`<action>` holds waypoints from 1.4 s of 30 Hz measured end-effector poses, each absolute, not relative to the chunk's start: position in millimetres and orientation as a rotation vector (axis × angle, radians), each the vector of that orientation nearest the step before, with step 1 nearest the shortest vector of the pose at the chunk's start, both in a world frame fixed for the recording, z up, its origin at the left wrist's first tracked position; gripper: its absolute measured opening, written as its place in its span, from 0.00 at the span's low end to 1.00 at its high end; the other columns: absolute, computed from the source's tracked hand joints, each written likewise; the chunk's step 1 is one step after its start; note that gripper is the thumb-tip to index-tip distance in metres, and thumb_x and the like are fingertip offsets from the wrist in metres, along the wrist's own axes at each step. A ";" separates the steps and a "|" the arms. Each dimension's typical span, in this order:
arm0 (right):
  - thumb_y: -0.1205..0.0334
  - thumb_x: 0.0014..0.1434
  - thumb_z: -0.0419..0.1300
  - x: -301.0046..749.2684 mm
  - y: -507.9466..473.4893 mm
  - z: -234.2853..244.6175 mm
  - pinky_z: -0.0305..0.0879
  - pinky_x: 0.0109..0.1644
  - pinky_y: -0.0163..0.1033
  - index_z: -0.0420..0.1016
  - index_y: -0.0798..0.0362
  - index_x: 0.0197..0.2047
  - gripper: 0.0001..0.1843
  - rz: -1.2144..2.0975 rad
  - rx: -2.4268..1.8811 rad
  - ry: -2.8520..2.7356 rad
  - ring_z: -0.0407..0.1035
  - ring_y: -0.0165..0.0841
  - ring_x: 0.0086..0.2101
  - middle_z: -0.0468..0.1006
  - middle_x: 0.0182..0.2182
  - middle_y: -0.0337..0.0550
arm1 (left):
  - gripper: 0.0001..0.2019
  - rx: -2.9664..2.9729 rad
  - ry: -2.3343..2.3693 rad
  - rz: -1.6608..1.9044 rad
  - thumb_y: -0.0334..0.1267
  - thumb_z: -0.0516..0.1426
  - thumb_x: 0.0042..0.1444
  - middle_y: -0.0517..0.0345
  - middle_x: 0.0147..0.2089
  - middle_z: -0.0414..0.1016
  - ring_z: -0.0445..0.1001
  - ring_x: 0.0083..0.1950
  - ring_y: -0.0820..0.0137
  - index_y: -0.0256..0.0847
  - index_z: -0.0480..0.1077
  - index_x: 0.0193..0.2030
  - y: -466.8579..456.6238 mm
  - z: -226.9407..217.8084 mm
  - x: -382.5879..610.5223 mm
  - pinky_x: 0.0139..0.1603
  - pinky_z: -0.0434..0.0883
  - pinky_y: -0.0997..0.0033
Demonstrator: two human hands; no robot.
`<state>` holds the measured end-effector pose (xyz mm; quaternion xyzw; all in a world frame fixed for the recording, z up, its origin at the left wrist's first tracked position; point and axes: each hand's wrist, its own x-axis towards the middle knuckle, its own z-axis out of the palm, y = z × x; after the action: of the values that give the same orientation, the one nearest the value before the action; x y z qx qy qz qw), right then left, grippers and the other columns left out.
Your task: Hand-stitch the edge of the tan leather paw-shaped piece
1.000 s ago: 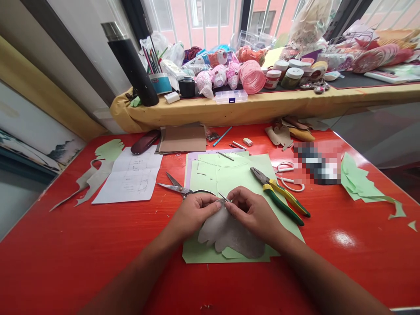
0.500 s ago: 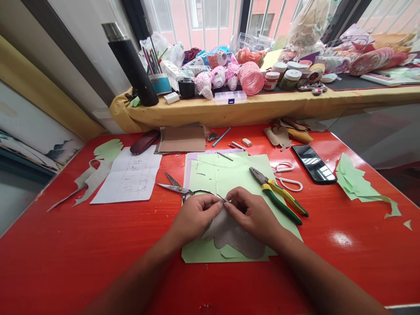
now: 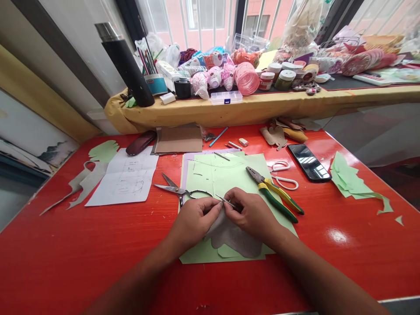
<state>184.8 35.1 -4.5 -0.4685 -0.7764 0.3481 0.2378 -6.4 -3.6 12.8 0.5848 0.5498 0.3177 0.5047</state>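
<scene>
My left hand [image 3: 193, 218] and my right hand [image 3: 251, 214] meet over a grey leaf-shaped cut-out [image 3: 234, 236] that lies on a light green sheet [image 3: 226, 175]. The left fingers pinch the cut-out's upper edge. The right fingers pinch a thin metal pin or wire [image 3: 225, 200] that points up and left from the cut-out's edge. Both hands are closed. Scissors [image 3: 179, 190] lie just beyond my left hand, and green-and-yellow pliers [image 3: 274, 194] just beyond my right.
On the red table [image 3: 65, 245] lie a folded white paper [image 3: 124, 179], grey and green cut-outs [image 3: 88, 175], a phone [image 3: 308, 162], white scissors handles [image 3: 284, 175] and green scraps [image 3: 352, 181]. A black flask [image 3: 126, 65] and craft clutter crowd the yellow sill [image 3: 262, 109].
The hands stay on the grey cut-out; the thin metal piece in my right fingers has tilted slightly and sticks out a little more to the upper left. The view shifted slightly.
</scene>
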 end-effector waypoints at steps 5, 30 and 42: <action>0.57 0.66 0.58 186.6 35.5 -4.0 0.54 0.31 0.37 0.70 0.47 0.39 0.04 0.999 -1.238 -2.116 0.62 0.32 0.25 0.71 0.23 0.34 | 0.16 1.300 1.317 0.760 0.48 0.58 0.63 0.55 0.37 0.82 0.75 0.38 0.63 0.40 0.82 0.41 0.2 10.4 -9.4 0.36 0.67 0.70; 0.62 0.60 0.59 186.7 35.9 -3.5 0.49 0.28 0.35 0.69 0.49 0.37 0.01 0.927 -1.275 -2.156 0.58 0.29 0.22 0.66 0.19 0.30 | 0.14 1.400 1.320 0.758 0.44 0.56 0.66 0.57 0.40 0.84 0.78 0.42 0.64 0.41 0.82 0.44 -1.0 9.8 -8.3 0.40 0.69 0.71; 0.63 0.59 0.59 186.5 36.1 -3.8 0.49 0.27 0.35 0.70 0.49 0.36 0.01 0.927 -1.303 -2.154 0.58 0.28 0.22 0.66 0.19 0.29 | 0.16 1.396 1.354 0.738 0.48 0.56 0.64 0.53 0.40 0.83 0.77 0.41 0.63 0.39 0.80 0.39 1.3 7.9 -9.4 0.40 0.68 0.68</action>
<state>186.5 36.1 -3.8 -0.4729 -0.7820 0.3365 0.2273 -9.4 1.3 7.9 0.5789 0.5612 0.3061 0.5062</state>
